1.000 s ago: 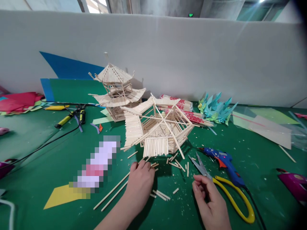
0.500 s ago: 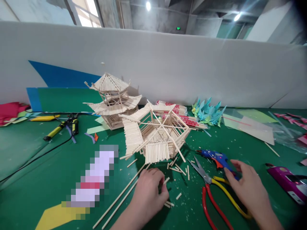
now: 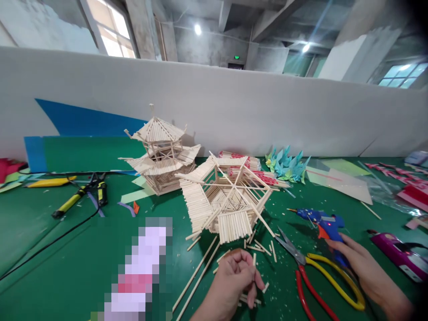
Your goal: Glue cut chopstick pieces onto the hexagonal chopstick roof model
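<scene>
"Stick point(image 3: 254, 259) in the left hand point(image 3: 236, 276), or am I misreading it?"

"You're reading it right. Thumb and finger are pinching it roughly upright, leaving its top bare, perhaps to keep that end free. The right hand point(image 3: 359, 258) is gripping the handle of a blue hot-glue gun point(image 3: 331, 225); how firmly, I'm not managing to tell."

"And the nozzle is pointing left?"

"Yes, away from the gripping fingers, probably for safety, since a red light is glowing on the gun. The scissors point(image 3: 296, 252) are lying just beside it on the near side, blades parted and facing the cut pieces point(image 3: 273, 251), presumably for easy reach."

"Where is the framework sitting?"

"That hexagonal stick framework point(image 3: 234, 191) is standing mid-table, just beyond the left hand, only partly roofed. The tiered stick pagoda point(image 3: 160, 167) is rising to its far left, maybe serving as a pattern."

"Any containers?"

"Red-printed plastic packets point(image 3: 267, 177) are lying behind the framework, holding bundled sticks point(image 3: 283, 183). At far right, clear film point(image 3: 384, 194) is lying by pale sheets point(image 3: 341, 183); I'm not telling whether it's enclosing them."
</scene>
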The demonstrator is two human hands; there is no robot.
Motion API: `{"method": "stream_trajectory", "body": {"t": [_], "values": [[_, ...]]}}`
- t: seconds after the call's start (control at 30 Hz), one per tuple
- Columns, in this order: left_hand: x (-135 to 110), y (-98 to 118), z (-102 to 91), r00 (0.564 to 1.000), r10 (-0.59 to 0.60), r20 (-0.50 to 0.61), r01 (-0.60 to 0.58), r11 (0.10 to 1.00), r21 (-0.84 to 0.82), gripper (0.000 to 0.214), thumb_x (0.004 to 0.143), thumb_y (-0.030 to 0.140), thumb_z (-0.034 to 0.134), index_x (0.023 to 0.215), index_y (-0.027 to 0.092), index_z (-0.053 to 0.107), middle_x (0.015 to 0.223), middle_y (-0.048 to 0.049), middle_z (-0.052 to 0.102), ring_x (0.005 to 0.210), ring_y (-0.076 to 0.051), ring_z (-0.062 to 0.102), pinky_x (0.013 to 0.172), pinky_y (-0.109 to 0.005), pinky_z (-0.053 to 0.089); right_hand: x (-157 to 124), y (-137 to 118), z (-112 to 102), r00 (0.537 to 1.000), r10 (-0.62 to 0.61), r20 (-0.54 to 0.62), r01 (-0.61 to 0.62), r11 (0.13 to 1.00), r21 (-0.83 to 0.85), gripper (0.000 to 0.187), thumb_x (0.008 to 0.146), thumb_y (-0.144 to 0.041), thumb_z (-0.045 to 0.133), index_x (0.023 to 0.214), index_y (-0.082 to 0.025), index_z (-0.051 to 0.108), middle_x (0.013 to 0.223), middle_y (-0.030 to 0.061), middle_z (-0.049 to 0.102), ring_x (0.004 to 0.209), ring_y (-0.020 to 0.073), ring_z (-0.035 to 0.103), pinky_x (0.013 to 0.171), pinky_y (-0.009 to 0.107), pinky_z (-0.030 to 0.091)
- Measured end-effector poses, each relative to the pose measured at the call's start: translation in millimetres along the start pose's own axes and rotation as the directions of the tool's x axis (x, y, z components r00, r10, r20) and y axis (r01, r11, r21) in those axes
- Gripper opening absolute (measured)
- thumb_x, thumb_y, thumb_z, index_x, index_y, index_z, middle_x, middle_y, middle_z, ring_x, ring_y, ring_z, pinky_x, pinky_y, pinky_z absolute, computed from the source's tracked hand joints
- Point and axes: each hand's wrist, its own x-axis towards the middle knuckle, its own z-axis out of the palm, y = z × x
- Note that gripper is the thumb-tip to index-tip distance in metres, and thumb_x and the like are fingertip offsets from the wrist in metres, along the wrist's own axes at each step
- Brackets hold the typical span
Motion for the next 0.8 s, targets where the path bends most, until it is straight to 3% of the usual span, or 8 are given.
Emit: {"method": "stream_trajectory", "body": {"t": [0.03,0.1,0.13,0.23,0.37,0.53,0.67,0.8], "values": [[1,-1,-0.7,1.0,0.003,0.014,-0.003,0.999,-0.038,0.023,0.067,0.032,0.059,0.064,0.018,0.041,0.048,-0.0017,0.063,0.024,-0.005,0.041,0.026,-0.014,0.022,-6,-6,-2,0.996,0.072,0.056,-0.08,0.982,0.169,0.036,0.058,-0.037,0.064,0.089,-0.02,0.054,0.072,0.0047,0.067,0.068,0.0233,0.063,0.058,0.032,0.05],[3,-1,-1.1,0.999,0.02,0.033,-0.017,0.995,-0.099,0.024,0.066,0.031,0.061,0.064,0.017,0.041,0.048,-0.002,0.063,0.023,-0.005,0.042,0.026,-0.014,0.023,-17,-20,-4,0.965,0.141,0.223,-0.231,0.859,0.457,0.041,0.055,-0.028,0.07,0.091,-0.021,0.052,0.068,0.0013,0.066,0.06,0.0172,0.061,0.054,0.026,0.051],[3,-1,-1.1,0.999,0.035,0.036,-0.03,0.992,-0.124,0.024,0.065,0.031,0.062,0.064,0.017,0.042,0.048,-0.0019,0.063,0.023,-0.005,0.042,0.026,-0.015,0.024,-22,-26,-5,0.946,0.124,0.299,-0.274,0.799,0.536,0.039,0.056,-0.026,0.071,0.091,-0.021,0.053,0.066,0.0001,0.064,0.056,0.0149,0.059,0.051,0.023,0.05],[3,2,-1.6,0.996,0.088,0.027,-0.081,0.98,-0.183,0.02,0.068,0.027,0.06,0.067,0.016,0.044,0.051,-0.001,0.064,0.026,-0.005,0.044,0.029,-0.014,0.025,-35,-41,-7,0.913,-0.027,0.408,-0.254,0.744,0.618,0.029,0.065,-0.029,0.065,0.091,-0.021,0.057,0.058,-0.0016,0.056,0.05,0.0115,0.052,0.04,0.019,0.045],[1,6,-3.0,0.992,0.12,0.04,-0.109,0.971,-0.214,0.012,0.072,0.022,0.057,0.073,0.014,0.048,0.055,-0.0022,0.065,0.029,-0.004,0.047,0.031,-0.013,0.026,-53,-44,-9,0.904,-0.146,0.402,-0.156,0.762,0.628,0.02,0.068,-0.032,0.062,0.086,-0.022,0.059,0.053,-0.0019,0.05,0.054,0.0146,0.05,0.046,0.025,0.046],[1,6,-4.9,0.99,0.113,0.083,-0.094,0.973,-0.21,0.005,0.075,0.016,0.054,0.075,0.013,0.05,0.058,-0.0032,0.066,0.031,-0.005,0.05,0.032,-0.013,0.028,-66,-41,-15,0.917,-0.177,0.357,-0.081,0.795,0.601,0.029,0.068,-0.03,0.063,0.095,-0.02,0.059,0.054,-0.0019,0.049,0.052,0.012,0.044,0.046,0.022,0.041],[4,2,-6.0,0.99,0.092,0.111,-0.067,0.975,-0.213,0.01,0.077,0.021,0.053,0.072,0.015,0.046,0.055,-0.0025,0.065,0.028,-0.006,0.05,0.029,-0.012,0.026,-64,-37,-20,0.895,-0.226,0.384,-0.056,0.797,0.601,0.028,0.071,-0.033,0.059,0.095,-0.019,0.058,0.051,-0.0013,0.048,0.052,0.0131,0.044,0.045,0.022,0.04],[5,-1,-6.2,0.99,0.078,0.118,-0.049,0.972,-0.231,0.011,0.077,0.022,0.052,0.072,0.016,0.045,0.053,-0.0039,0.066,0.026,-0.008,0.05,0.026,-0.013,0.029,-54,-35,-20,0.869,-0.274,0.413,0.061,0.886,0.46,0.019,0.074,-0.031,0.057,0.091,-0.023,0.057,0.058,-0.0011,0.052,0.056,0.0137,0.045,0.054,0.024,0.042]]}}
